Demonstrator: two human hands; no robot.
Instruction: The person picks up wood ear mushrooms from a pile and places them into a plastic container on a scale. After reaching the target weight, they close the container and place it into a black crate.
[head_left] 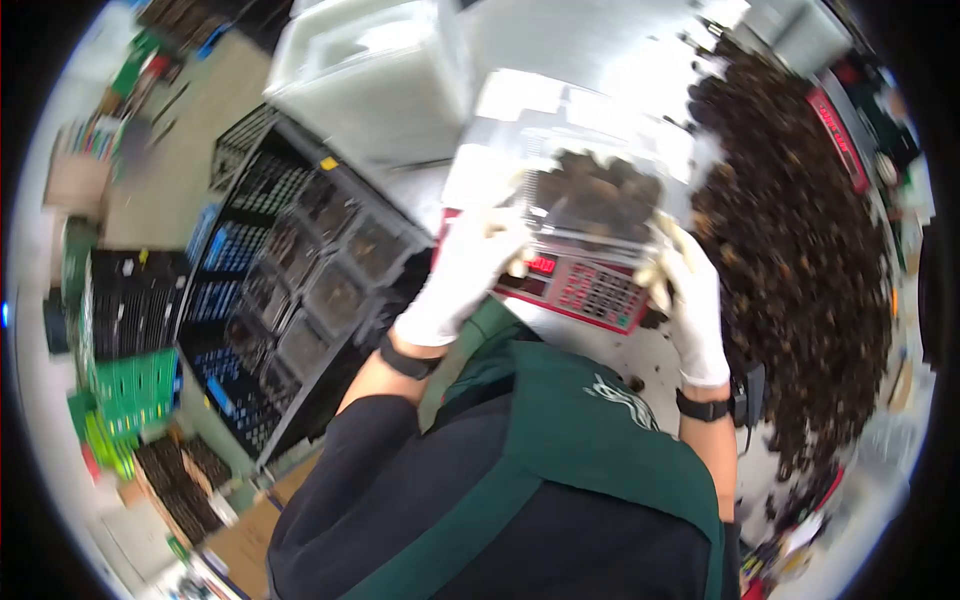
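Note:
A clear plastic box with a hinged lid (pixel 590 235), part filled with dark brown mushroom-like pieces (pixel 600 190), is held between my two gloved hands. The box tilts a little, and its transparent lid stands up on the far side. My left hand (pixel 480 250) grips the left edge, thumb and fingers closed on the plastic. On the opposite side, my right hand (pixel 690 285) pinches the near right corner. Under the box is a red-framed scale (pixel 580 290) with a lit red display and a keypad, its weighing plate mostly covered.
A large heap of the same brown pieces (pixel 790 250) spreads along the right of the table. To the left, a black crate (pixel 290 400) carries several filled clear boxes (pixel 340 300). White tubs (pixel 375 100) stand at the back left. A second red scale (pixel 838 135) sits beyond the heap.

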